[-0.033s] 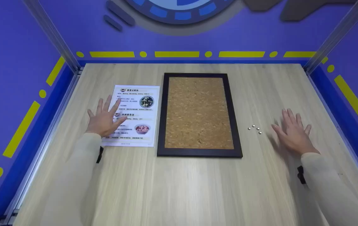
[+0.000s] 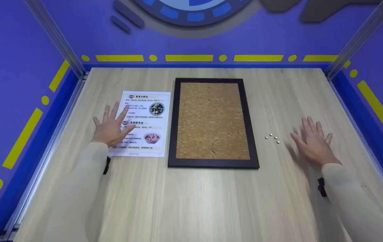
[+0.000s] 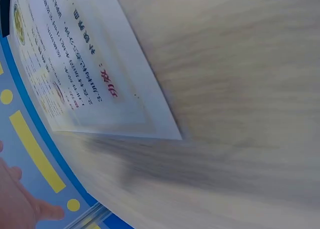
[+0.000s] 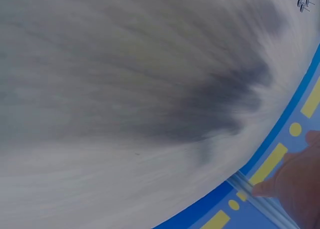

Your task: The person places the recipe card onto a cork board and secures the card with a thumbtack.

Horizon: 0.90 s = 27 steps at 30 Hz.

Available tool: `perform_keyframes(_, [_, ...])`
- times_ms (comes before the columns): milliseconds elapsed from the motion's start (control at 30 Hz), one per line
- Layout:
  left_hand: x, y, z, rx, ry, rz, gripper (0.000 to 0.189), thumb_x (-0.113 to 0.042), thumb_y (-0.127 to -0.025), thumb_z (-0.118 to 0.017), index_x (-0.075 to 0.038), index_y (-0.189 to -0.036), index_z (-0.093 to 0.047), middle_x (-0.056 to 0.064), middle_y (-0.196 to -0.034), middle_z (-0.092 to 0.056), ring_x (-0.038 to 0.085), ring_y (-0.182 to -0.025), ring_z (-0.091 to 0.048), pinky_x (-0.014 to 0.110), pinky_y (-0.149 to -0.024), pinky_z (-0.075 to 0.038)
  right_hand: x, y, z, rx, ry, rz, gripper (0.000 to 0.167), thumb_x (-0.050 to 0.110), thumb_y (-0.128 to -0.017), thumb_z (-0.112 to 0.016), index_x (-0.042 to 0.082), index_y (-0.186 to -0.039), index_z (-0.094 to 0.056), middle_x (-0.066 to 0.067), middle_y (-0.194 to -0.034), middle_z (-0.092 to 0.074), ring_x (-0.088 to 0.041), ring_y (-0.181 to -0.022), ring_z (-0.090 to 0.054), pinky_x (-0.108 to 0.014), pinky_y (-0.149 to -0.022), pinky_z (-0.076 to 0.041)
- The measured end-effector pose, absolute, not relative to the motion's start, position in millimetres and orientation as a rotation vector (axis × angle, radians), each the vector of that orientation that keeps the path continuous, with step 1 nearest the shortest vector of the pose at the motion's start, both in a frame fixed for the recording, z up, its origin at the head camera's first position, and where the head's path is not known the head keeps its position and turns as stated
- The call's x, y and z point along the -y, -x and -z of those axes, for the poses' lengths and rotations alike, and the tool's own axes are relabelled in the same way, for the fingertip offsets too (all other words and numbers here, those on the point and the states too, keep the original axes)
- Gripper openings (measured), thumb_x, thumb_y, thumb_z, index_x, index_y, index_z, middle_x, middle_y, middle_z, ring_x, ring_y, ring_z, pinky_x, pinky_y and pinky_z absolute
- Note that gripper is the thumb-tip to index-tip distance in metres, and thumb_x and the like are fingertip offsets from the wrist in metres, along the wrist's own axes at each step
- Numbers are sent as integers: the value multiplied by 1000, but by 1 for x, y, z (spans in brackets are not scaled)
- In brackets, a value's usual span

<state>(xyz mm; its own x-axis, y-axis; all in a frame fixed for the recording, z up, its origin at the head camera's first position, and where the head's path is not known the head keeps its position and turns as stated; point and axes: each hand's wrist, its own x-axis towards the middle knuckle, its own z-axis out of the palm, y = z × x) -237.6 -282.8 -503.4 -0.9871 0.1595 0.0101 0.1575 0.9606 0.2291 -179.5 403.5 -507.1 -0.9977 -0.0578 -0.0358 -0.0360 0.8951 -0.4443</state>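
My left hand (image 2: 110, 127), fingers spread, is over the left part of a printed sheet (image 2: 141, 152) with two food pictures and dark text. In the left wrist view the sheet (image 3: 117, 101) lies flat, and part of the hand (image 3: 20, 199) shows at the lower left. Right of the sheet lies a cork board (image 2: 213, 121) in a dark frame. My right hand (image 2: 315, 143) is held over the table with straight fingers, holding nothing. Several silver thumbtacks (image 2: 276, 138) lie between it and the board; in the right wrist view these tacks (image 4: 302, 4) show their pins.
A pale wood-grain table (image 2: 194, 205) carries everything. Blue panels with yellow dashes, such as the back wall (image 2: 191, 47), enclose its far side, left and right. Metal posts (image 2: 362, 37) stand at the back corners.
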Motion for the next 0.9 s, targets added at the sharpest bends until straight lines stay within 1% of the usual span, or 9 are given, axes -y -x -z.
perform_keyframes(100, [283,237,503,-3098,-201,-393,82,-57,-97,-52,-16,-160,-19,18,-164,-3,48,-147,-2,82,-99,-8,-401,180,506,-3009,77,731,83,50,-104,-41,0,-158,-4,-31,-160,-4,-53,-144,3,-77,-102,11])
perform_keyframes(167, [283,237,503,-3087,-142,-431,82,-52,-97,-56,-14,-160,-19,21,-163,-6,49,-146,-6,80,-101,-15,-398,180,505,-3012,79,745,79,47,-104,-44,-3,-156,-12,-34,-157,-12,-55,-142,-7,-76,-105,2])
perform_keyframes(233, [283,237,503,-3073,-93,-469,83,-50,-97,-58,-11,-159,-20,23,-162,-9,50,-144,-11,78,-100,-21,-394,180,504,-3023,82,743,71,41,-104,-47,-7,-152,-26,-35,-151,-25,-55,-138,-19,-72,-106,-10])
perform_keyframes(367, [282,239,501,-3038,0,-574,87,-51,-94,-62,-8,-158,-22,25,-158,-18,49,-139,-19,75,-97,-27,-385,180,505,-3036,101,725,48,26,-101,-56,-11,-132,-53,-32,-128,-50,-49,-119,-43,-64,-96,-29])
perform_keyframes(467, [281,240,499,-3011,83,-659,94,-54,-91,-65,-5,-158,-21,27,-154,-22,49,-135,-24,74,-96,-28,-378,181,508,-3019,122,747,38,18,-97,-63,-12,-120,-62,-27,-111,-59,-43,-104,-54,-59,-91,-40])
perform_keyframes(533, [280,240,497,-2981,146,-703,99,-55,-89,-67,-2,-157,-19,29,-153,-23,50,-133,-25,73,-96,-29,-373,182,510,-3005,129,762,37,18,-95,-67,-12,-117,-64,-25,-105,-61,-39,-98,-58,-57,-86,-45])
perform_keyframes(633, [278,238,495,-2916,248,-743,103,-53,-86,-71,4,-155,-18,32,-149,-23,50,-129,-27,71,-95,-33,-366,184,511,-2974,109,780,37,19,-94,-68,-11,-115,-65,-23,-103,-62,-37,-95,-58,-54,-82,-48])
perform_keyframes(767, [276,236,493,-2816,389,-781,106,-51,-82,-75,9,-151,-21,33,-141,-27,47,-120,-30,63,-92,-38,-359,187,511,-2944,61,787,35,18,-94,-69,-10,-115,-65,-22,-104,-62,-36,-95,-59,-51,-81,-49])
perform_keyframes(900, [273,234,492,-2744,503,-767,113,-51,-78,-78,11,-150,-18,35,-137,-29,48,-122,-31,62,-94,-39,-355,189,511,-2925,49,813,34,18,-93,-70,-9,-113,-66,-23,-105,-62,-36,-96,-59,-49,-81,-49])
